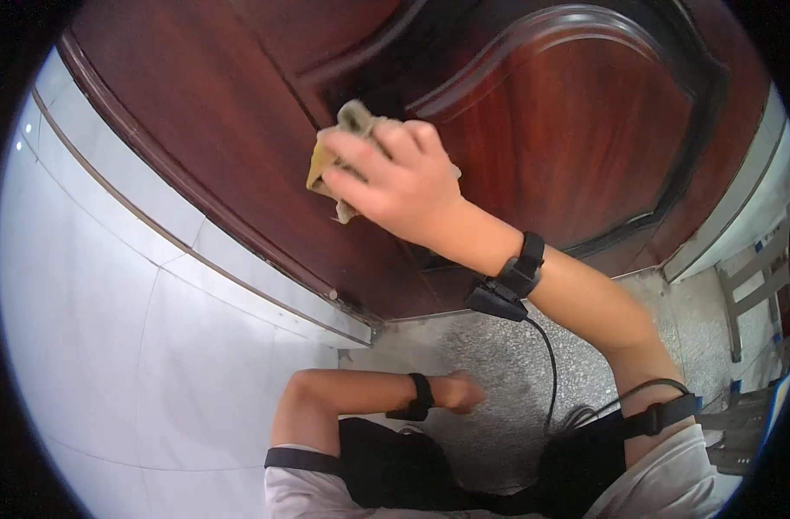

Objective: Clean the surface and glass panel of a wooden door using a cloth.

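My right hand [401, 172] presses a crumpled, yellowish-green cloth [354, 120] against a dark red-brown wooden door [563, 130] with moulded panels. The fingers are bent over the cloth, whose edges stick out above, to the left and below. Beside the hand are the door's long vertical groove and the black border of the curved panel. Lower down, my left hand [459, 392] hangs in front of my body above the speckled floor, its fingers curled in a loose fist. I see nothing in it, though it is somewhat blurred.
White wall tiles [194, 363] and a pale door frame run along the left. A black cable [550, 363] hangs from the device on my right wrist [505, 292] down towards the floor [498, 350]. At the right edge stands a grey slatted piece of furniture [751, 279].
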The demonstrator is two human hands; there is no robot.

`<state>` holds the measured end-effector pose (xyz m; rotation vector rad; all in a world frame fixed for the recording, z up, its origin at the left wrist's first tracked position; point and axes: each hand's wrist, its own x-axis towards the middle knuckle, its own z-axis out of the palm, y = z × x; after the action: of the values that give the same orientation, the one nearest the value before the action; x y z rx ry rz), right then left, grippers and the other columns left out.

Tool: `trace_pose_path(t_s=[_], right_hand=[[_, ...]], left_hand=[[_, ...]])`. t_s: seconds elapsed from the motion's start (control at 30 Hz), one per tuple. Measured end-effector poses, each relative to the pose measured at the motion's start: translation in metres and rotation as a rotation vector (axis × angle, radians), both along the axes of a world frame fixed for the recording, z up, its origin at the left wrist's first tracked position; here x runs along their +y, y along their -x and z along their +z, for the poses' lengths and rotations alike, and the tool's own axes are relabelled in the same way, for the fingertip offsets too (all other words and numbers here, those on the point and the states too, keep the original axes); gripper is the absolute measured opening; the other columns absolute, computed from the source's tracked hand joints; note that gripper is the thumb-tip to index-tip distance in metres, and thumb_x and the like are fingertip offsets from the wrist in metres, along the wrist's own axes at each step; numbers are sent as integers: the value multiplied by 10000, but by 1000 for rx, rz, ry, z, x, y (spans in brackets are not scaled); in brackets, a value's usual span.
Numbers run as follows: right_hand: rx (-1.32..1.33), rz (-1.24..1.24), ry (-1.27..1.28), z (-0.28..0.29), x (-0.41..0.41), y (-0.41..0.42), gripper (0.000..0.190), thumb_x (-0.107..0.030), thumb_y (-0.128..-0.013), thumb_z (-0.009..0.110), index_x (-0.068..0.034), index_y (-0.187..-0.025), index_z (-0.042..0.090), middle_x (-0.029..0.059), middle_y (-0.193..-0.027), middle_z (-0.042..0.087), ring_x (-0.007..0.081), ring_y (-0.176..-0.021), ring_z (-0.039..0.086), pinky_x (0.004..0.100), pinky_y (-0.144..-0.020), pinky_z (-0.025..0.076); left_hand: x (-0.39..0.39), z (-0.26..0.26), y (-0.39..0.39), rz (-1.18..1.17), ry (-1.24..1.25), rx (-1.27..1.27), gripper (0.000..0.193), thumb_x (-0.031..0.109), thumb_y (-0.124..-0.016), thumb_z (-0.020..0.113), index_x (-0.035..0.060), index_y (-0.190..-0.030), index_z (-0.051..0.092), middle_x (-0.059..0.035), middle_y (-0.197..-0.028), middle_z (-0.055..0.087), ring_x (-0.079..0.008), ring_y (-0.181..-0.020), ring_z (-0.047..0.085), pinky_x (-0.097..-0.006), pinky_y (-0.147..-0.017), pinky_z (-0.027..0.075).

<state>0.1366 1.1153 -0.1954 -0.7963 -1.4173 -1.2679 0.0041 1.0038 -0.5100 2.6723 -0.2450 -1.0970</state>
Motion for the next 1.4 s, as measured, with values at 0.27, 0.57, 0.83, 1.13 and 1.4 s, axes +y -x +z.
trace_pose_path(t_s=[0.27,0.57,0.83,1.13,1.4], right_hand=[[131,52,39,50,-22,-45,272,-98,-624,749,-173,-877,684,32,-1125,639,253,-923,569,376,-755,425],[140,-20,-43,58,-14,-44,187,-147,-652,737,-155,-821,656,56,-972,647,273,-813,565,398,-704,424],[-50,189,154,-1,-12,-5,194,-347,-697,701,-229,-824,614,-41,-953,550,179,-832,513,311,-676,389],[112,62,-40,47,-53,-88,204,-293,-662,742,-197,-785,611,19,-1022,577,214,-852,529,339,-664,389],[403,-232,-272,78,-97,-235,275,-219,-658,773,-182,-913,675,61,-1060,605,269,-882,565,394,-722,439]], left_hand=[[4,-12,3,79,-15,-125,131,94,-788,642,26,-843,740,-156,-870,730,-311,-801,718,-430,-649,554],[6,-9,15,12,65,-274,120,155,-790,665,47,-831,701,-143,-856,710,-339,-788,698,-452,-663,541],[8,31,3,64,94,127,331,257,-954,542,35,-1191,605,-215,-1071,652,-397,-1033,624,-531,-864,496],[13,18,-21,30,-86,123,321,234,-875,514,37,-1089,650,-181,-1131,667,-388,-1065,637,-529,-905,496],[14,-2,-17,45,13,243,402,285,-933,497,29,-1227,594,-221,-1099,658,-406,-1064,631,-519,-907,492]])
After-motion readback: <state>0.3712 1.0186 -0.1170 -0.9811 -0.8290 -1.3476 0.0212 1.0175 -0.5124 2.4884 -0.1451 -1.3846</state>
